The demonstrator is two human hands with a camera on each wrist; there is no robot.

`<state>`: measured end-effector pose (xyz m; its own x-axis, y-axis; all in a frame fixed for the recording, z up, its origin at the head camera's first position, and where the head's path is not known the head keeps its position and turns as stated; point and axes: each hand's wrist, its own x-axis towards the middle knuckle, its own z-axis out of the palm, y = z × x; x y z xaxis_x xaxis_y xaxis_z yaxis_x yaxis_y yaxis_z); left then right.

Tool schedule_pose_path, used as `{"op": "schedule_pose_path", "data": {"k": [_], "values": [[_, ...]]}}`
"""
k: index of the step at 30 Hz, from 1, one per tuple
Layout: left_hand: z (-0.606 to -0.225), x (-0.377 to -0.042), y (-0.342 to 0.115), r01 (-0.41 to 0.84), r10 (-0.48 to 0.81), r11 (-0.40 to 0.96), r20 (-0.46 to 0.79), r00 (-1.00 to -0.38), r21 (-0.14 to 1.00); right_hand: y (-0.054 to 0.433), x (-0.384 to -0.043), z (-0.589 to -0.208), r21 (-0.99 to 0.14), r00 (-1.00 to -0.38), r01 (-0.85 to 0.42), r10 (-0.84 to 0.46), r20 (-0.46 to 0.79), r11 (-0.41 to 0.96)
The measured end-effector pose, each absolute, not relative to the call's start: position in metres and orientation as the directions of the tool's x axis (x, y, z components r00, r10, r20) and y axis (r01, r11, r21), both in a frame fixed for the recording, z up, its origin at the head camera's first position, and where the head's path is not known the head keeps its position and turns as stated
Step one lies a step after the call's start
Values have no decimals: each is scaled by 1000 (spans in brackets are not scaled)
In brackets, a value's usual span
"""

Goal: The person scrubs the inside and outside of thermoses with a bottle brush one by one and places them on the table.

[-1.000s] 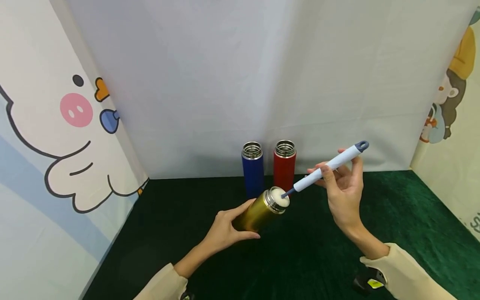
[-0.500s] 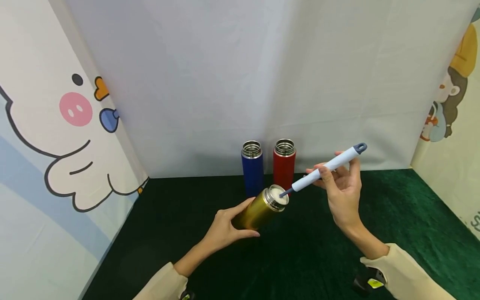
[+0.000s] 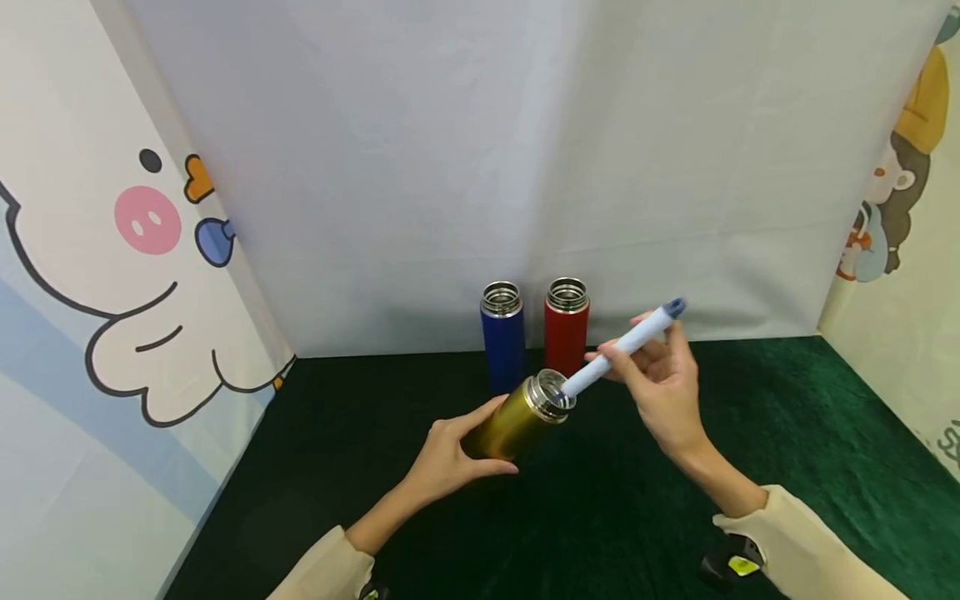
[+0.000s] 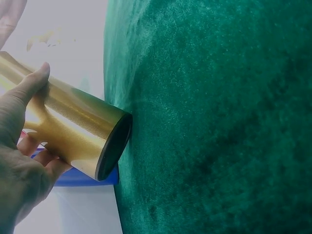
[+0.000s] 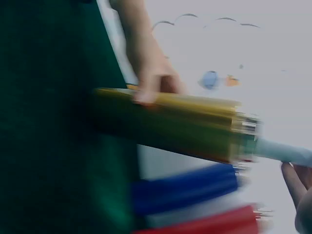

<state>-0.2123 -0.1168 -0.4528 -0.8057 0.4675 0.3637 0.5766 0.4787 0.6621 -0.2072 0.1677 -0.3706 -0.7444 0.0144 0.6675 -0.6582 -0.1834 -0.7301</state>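
Observation:
Tilted toward the right, a gold steel bottle (image 3: 517, 425) is gripped round its body by my left hand (image 3: 444, 460), thumb on the near side. Its open metal mouth (image 3: 551, 395) faces up and right. My right hand (image 3: 663, 387) pinches the pale blue handle of a bottle brush (image 3: 618, 352), slanting down into that mouth. The brush's head is hidden inside the bottle. In the left wrist view the gold bottle's dark base (image 4: 115, 147) shows above the green cloth. The right wrist view is blurred; there the brush handle (image 5: 282, 150) enters the bottle's mouth.
A blue bottle (image 3: 504, 342) and a red bottle (image 3: 567, 333) stand open-mouthed behind the gold one, near the grey backdrop (image 3: 375, 183). Dark green cloth (image 3: 787, 417) covers the table. Cartoon-printed panels (image 3: 67, 333) flank both sides.
My right hand has moved left and down, pushing the brush deeper. The white sponge head seen at the mouth has gone inside. My left hand and the gold bottle have barely moved.

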Motion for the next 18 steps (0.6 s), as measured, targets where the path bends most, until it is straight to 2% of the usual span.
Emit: {"op": "schedule_pose_path", "data": {"k": [6, 9, 13, 18], "values": [[-454, -211, -117, 538, 464, 475, 322, -826, 697, 160, -205, -384, -730, -725, -684, -91, 682, -21], [-454, -210, -118, 516, 448, 473, 309, -839, 715, 159, -206, -383, -738, -729, -675, -161, 665, 10], [-454, -211, -119, 506, 444, 472, 301, -844, 721, 158, -206, -382, -745, -722, -667, -247, 646, 1], [-453, -213, -120, 520, 448, 467, 315, -837, 716, 159, -206, -378, -762, -724, -641, -254, 641, -93]]}}
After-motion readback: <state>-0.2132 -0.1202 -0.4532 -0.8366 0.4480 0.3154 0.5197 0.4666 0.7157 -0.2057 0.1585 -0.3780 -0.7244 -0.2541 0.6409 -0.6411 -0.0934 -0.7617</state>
